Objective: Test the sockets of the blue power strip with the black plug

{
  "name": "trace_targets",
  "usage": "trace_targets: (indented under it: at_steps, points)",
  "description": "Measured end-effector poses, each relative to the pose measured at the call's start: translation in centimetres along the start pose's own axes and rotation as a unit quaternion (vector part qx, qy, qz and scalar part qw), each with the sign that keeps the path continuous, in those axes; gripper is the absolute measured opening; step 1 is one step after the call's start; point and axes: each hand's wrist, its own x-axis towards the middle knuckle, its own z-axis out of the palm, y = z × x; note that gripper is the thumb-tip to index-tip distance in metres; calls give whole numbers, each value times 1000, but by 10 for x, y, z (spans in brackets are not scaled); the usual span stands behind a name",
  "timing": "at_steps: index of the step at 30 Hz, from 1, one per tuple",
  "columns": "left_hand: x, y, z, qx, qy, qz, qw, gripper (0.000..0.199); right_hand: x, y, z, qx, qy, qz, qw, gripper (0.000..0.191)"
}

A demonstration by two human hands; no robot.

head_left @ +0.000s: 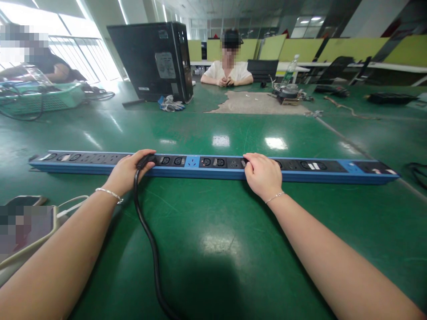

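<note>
A long blue power strip (213,174) with black and blue sockets lies across the green table in front of me. My left hand (124,174) is closed around the black plug (147,161) of a power cord (153,249), at a socket left of the strip's middle. Whether the plug sits fully in the socket is hidden by my fingers. From there the cord hangs down toward the table's near side. Right of the middle, my right hand (265,175) grips the strip, with fingers over its top and far edge; the sockets beneath are covered.
A phone (28,231) with a white cable lies at the near left. Further back are a green basket (50,101), a black computer tower (140,62), gloves (171,104), a bottle (290,71) and loose cables. One person (245,73) sits opposite, another (50,62) at far left.
</note>
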Motion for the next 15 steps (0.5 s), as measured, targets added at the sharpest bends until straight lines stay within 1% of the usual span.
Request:
trace_targets:
  at_steps: [4, 10, 15]
  points:
    - [-1, 1, 1, -1, 8, -1, 1000, 46, 0, 0, 0, -9, -6, 2, 1000, 38]
    - [0, 7, 1, 9, 16, -21, 1000, 46, 1, 0, 0, -15, -5, 1, 1000, 37]
    - [0, 5, 1, 5, 14, -26, 1000, 50, 0, 0, 1, -18, -6, -2, 1000, 37]
